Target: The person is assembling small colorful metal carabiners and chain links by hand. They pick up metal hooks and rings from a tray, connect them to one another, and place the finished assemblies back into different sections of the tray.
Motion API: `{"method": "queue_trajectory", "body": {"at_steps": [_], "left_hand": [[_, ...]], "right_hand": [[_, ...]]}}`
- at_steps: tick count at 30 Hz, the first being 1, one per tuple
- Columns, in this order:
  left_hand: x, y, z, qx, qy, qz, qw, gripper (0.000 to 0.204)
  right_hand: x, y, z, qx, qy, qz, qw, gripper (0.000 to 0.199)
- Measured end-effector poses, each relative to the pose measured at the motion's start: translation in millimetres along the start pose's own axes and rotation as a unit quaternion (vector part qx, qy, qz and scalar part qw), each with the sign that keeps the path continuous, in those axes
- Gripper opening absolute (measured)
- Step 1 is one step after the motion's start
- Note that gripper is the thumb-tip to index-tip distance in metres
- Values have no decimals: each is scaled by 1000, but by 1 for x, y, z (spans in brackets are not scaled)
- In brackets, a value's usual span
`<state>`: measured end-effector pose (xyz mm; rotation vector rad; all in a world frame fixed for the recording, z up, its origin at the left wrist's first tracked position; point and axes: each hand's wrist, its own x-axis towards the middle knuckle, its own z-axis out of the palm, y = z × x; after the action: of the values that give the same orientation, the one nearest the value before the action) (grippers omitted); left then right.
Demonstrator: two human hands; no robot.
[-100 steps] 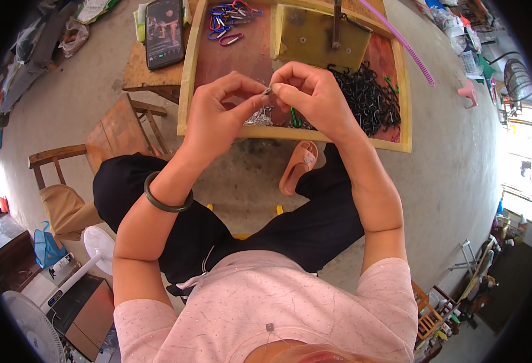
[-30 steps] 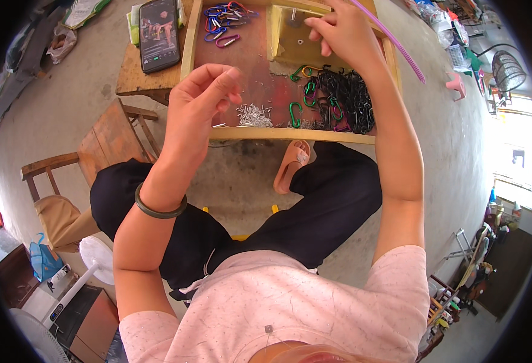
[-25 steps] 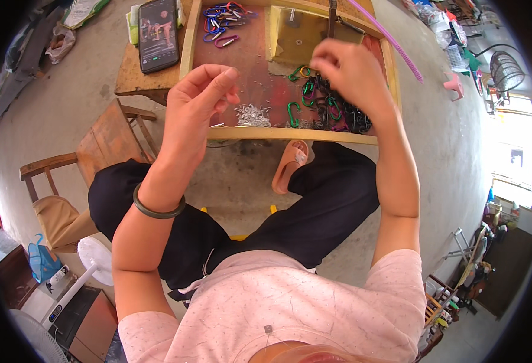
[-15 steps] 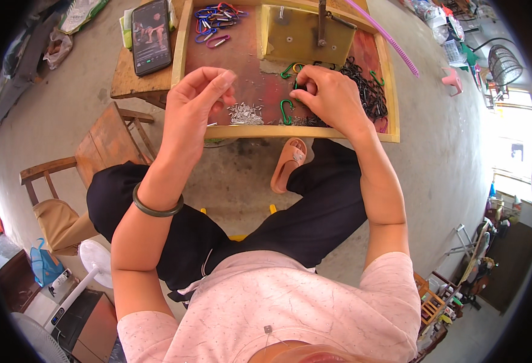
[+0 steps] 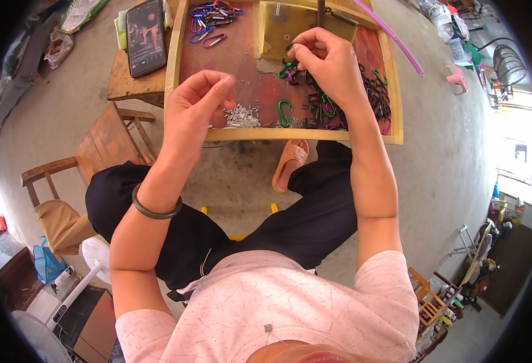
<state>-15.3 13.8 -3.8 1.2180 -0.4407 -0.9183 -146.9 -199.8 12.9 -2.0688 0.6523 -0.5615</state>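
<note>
My left hand (image 5: 202, 100) is closed in a pinch above a small heap of short silver pins (image 5: 242, 116) at the tray's near edge; what its fingertips hold, if anything, is hidden. Further right and higher, my right hand (image 5: 326, 60) pinches a dark carabiner piece (image 5: 289, 46), of which only a sliver shows, in front of the yellowish metal block (image 5: 305, 30). Beneath my right hand and wrist lies a tangle of black carabiner hooks (image 5: 372, 94), with some green and purple ones. A green carabiner hook (image 5: 285, 114) lies alone beside the pins.
Blue, red and purple carabiners with silver gates (image 5: 213, 24) lie at the far left of the wood-rimmed tray (image 5: 266, 134). A phone (image 5: 147, 37) rests on a wooden surface left of it. A purple coiled strip (image 5: 393, 41) crosses the far right rim. A wooden chair (image 5: 100, 142) stands left.
My right hand has lifted from the hooks toward the metal block, with a dark piece now at its fingertips. More green and purple hooks show below it. The left hand has barely moved.
</note>
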Motion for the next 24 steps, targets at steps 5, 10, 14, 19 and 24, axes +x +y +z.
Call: {"method": "queue_trajectory", "body": {"at_steps": [5,10,14,19,24], "left_hand": [[-2,2,6,16,9,-5,1000,15],[-2,3,6,33,-3,1,999,15],[5,17,24,144,-56,3,988,20],[39,24,46,150,-76,27,985,27],[61,29,45,155,-85,49,983,25]], "right_hand": [[-14,-6,-9,-294,-26,-80,952,13],[-19,-10,-26,-280,-21,-42,959,17],[0,-13,-28,32,-19,-24,999,16],[15,-28,-9,170,-28,-42,984,15],[29,-30,-7,194,8,-77,978,13]]}}
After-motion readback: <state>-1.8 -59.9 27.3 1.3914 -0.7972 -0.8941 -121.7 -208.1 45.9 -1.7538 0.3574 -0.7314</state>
